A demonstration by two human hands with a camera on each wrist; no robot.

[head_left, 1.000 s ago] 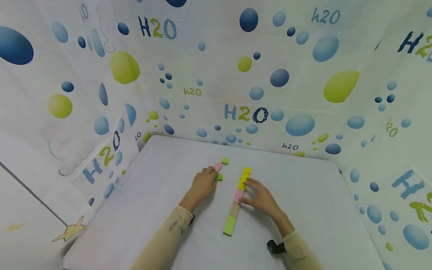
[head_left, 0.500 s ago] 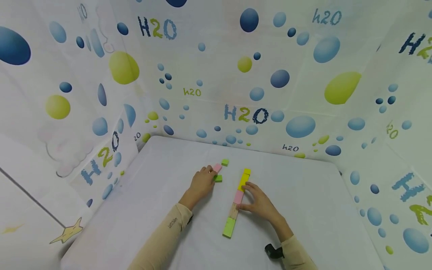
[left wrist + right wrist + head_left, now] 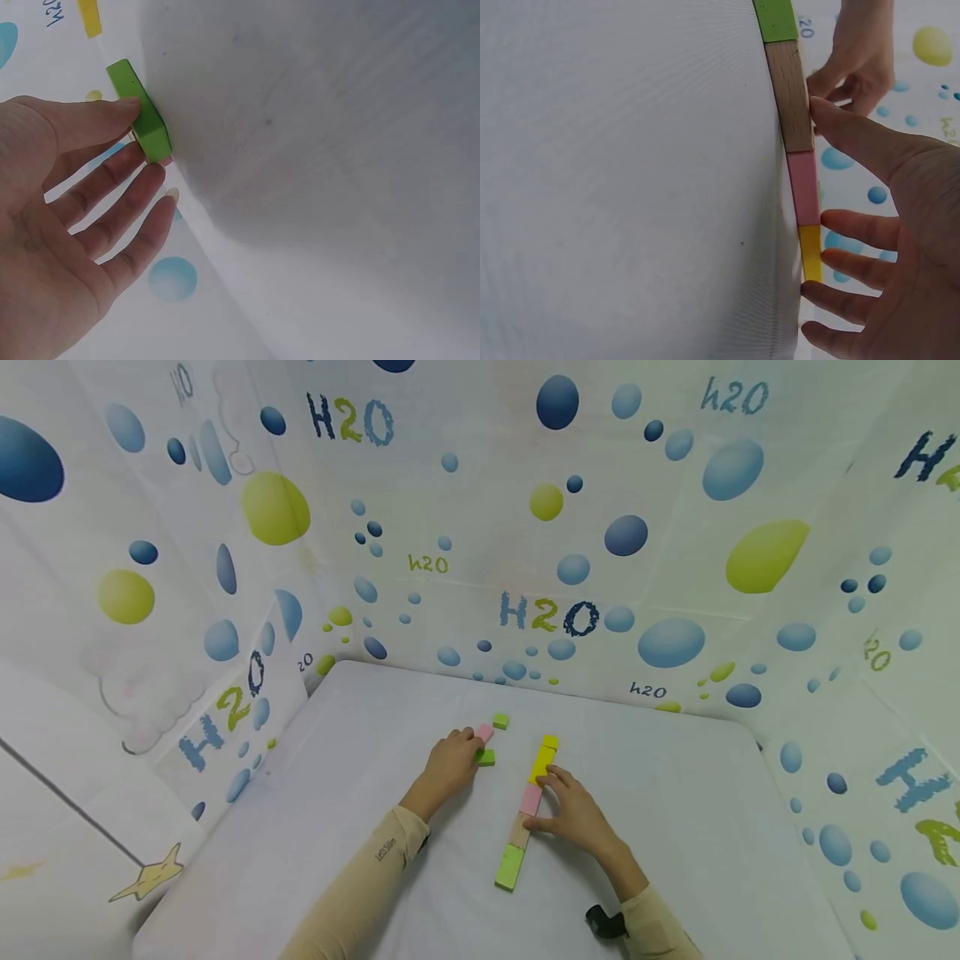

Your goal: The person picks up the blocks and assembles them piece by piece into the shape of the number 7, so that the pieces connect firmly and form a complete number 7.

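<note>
Bubble-print backdrop [image 3: 465,535] behind white desk [image 3: 675,827]. Block row [image 3: 530,799] mid-desk, aimed at far edge. Right hand [image 3: 576,812], fingers apart, touches row's side facing right edge; best press lightly, evenly, line straight. Left hand [image 3: 447,767]: thumb on green block [image 3: 487,758] left of row, clamped or not, can't tell.

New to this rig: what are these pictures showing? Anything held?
No machine: a person's two bare hands. The wide picture is from the head, looking forward and down; the others from the left and right wrists. On the white table a row runs far to near: small yellow block, longer yellow block, pink block, wooden block, green block. Left of it are a loose pink block, far green block and near green block. The left hand has its thumb on the near green block; whether gripped, I can't tell. The right hand lies along the row, thumb against the wooden block, gripping nothing.
</note>
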